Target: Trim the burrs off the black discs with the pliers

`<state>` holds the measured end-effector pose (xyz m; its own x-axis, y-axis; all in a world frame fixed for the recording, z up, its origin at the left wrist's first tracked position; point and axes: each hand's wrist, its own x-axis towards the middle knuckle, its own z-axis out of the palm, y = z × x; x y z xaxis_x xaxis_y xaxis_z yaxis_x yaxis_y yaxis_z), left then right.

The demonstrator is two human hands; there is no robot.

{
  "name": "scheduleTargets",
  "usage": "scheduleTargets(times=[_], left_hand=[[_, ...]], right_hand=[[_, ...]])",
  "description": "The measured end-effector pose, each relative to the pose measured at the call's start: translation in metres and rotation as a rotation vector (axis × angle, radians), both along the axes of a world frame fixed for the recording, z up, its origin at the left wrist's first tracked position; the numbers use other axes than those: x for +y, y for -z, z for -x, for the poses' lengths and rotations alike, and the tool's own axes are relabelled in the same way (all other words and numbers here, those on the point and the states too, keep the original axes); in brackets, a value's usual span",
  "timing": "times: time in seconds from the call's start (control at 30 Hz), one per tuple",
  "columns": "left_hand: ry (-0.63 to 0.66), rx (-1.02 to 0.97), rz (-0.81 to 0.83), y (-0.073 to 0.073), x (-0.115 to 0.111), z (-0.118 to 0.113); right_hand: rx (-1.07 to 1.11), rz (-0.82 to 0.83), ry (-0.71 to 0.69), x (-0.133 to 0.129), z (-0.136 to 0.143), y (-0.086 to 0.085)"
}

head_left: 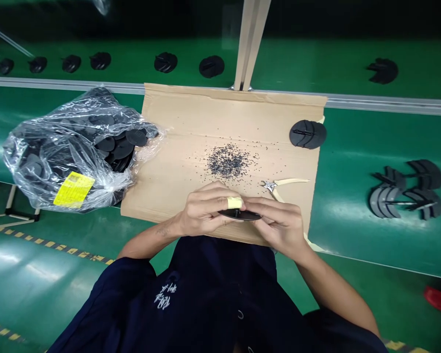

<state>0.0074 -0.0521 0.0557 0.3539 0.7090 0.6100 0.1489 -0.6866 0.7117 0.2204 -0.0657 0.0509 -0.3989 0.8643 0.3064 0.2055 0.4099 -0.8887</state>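
Observation:
Between both hands, near my body, is a black plastic disc [244, 215], seen almost edge-on. My left hand [208, 208] grips its left side, with yellow tape wrapped round one finger. Fingers of my right hand [279, 220] close on its right side. Just beyond the hands, a pair of cutting pliers [270, 186] with cream handles lies on the cardboard sheet [176, 108], partly hidden by my right hand. A scattered heap of tiny black bits [228, 163] covers the middle of the cardboard. Another black disc with a raised rib [307, 134] rests at its far right corner.
A clear plastic bag [69, 152] full of black discs, bearing a yellow label [74, 189], sits at the left. Several curved black parts [407, 189] lie on the green table at the right. A metal rail [382, 104] and an upright post [250, 44] stand at the back.

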Motion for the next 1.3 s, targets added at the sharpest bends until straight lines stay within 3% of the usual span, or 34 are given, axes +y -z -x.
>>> scheduleTargets(times=[0.13, 0.33, 0.43, 0.57, 0.7, 0.77, 0.93, 1.07, 1.17, 1.3], left_hand=[[-0.003, -0.029, 0.086, -0.001, -0.001, -0.002], [0.287, -0.136, 0.532, -0.009, 0.01, 0.007], [0.342, -0.155, 0.698, -0.008, 0.015, 0.008], [0.418, -0.198, 0.68, -0.006, 0.018, 0.002], [0.52, -0.116, 0.573, -0.009, 0.018, -0.001], [0.495, -0.09, 0.544, -0.01, 0.017, 0.0], [0.251, -0.084, 0.424, -0.005, 0.011, 0.005], [0.062, -0.011, 0.202, -0.002, 0.003, 0.004], [0.022, -0.017, 0.117, -0.002, -0.001, 0.001], [-0.014, -0.049, 0.168, -0.001, -0.003, -0.005]], right_hand=[[0.078, 0.093, -0.021, 0.006, 0.002, -0.001], [0.183, 0.312, -0.131, 0.014, 0.002, -0.004], [0.181, 0.396, -0.169, 0.015, 0.002, -0.006], [0.179, 0.432, -0.18, 0.015, 0.003, -0.005], [0.169, 0.501, -0.288, 0.013, 0.002, 0.0], [0.169, 0.448, -0.274, 0.012, 0.001, 0.003], [0.031, 0.038, 0.027, 0.007, -0.004, 0.004], [-0.151, -0.217, 0.043, 0.003, -0.007, 0.0], [-0.162, -0.288, 0.064, -0.001, -0.007, -0.003], [-0.095, -0.296, 0.07, -0.003, -0.004, -0.004]])
